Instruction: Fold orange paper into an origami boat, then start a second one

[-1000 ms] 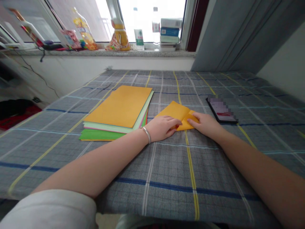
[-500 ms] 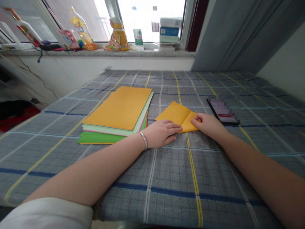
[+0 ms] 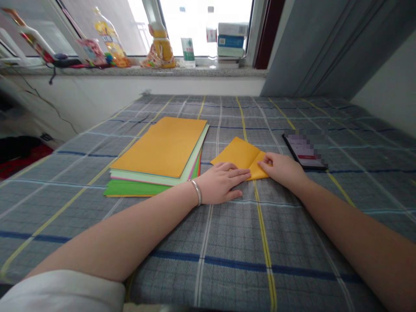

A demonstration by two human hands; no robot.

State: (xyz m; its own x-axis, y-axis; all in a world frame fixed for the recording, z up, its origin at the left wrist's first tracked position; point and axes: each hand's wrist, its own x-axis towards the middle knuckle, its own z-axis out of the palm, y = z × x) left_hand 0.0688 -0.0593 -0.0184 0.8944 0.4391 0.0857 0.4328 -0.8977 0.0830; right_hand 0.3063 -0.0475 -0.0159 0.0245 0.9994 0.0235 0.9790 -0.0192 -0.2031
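A folded sheet of orange-yellow paper (image 3: 238, 151) lies on the plaid cloth, with a crease running across its right part. My left hand (image 3: 224, 182) rests flat over its near left edge, fingers stretched out and pressing on the paper. A silver bangle circles that wrist. At the paper's right end, my right hand (image 3: 282, 168) has its fingers curled, pinching the edge. To the left is a stack of coloured paper (image 3: 162, 147), orange on top, with pale green, pink and bright green sheets showing at its edges.
A phone (image 3: 305, 151) with its screen partly blurred lies right of my right hand. The grey plaid cloth (image 3: 234, 234) covers the surface. Behind it, a windowsill (image 3: 130, 71) holds a drink bottle (image 3: 110, 37), a green-and-white tube (image 3: 187, 52) and stacked boxes (image 3: 230, 41).
My left fingers have slid slightly to the right along the paper's near edge. My right hand has shifted a little to the left, still pinching the paper.
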